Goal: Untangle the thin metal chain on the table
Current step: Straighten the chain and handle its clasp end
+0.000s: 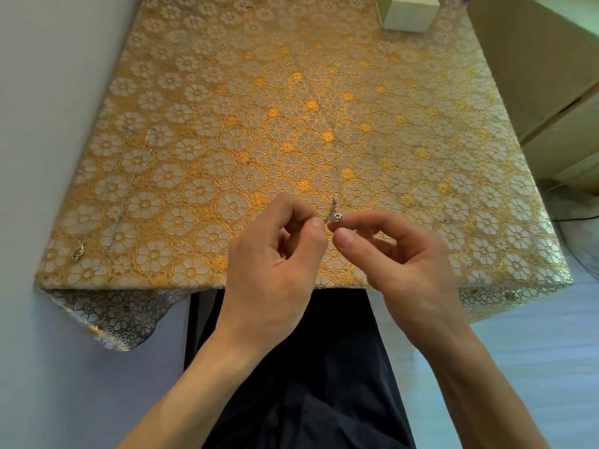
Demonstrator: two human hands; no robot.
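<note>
Near the table's 6 o'clock edge, seen from the head camera, both hands meet just above the gold flower-patterned tablecloth (291,108). The left hand (275,254) has its thumb and forefinger pressed together on one side of the thin metal chain (335,218), and its other fingers are curled in. The right hand (398,251) pinches the other side of the same small knotted clump between thumb and forefinger, so the fingertips of the two hands nearly touch. A short strand of the chain rises from the clump toward 12 o'clock. At 9 o'clock a second chain (124,205) lies stretched out on the cloth, with a small clasp (77,252) near the 7 o'clock corner. A pale box (410,12) stands at 1 o'clock. Dark clothing (308,367) shows below the table edge.
</note>
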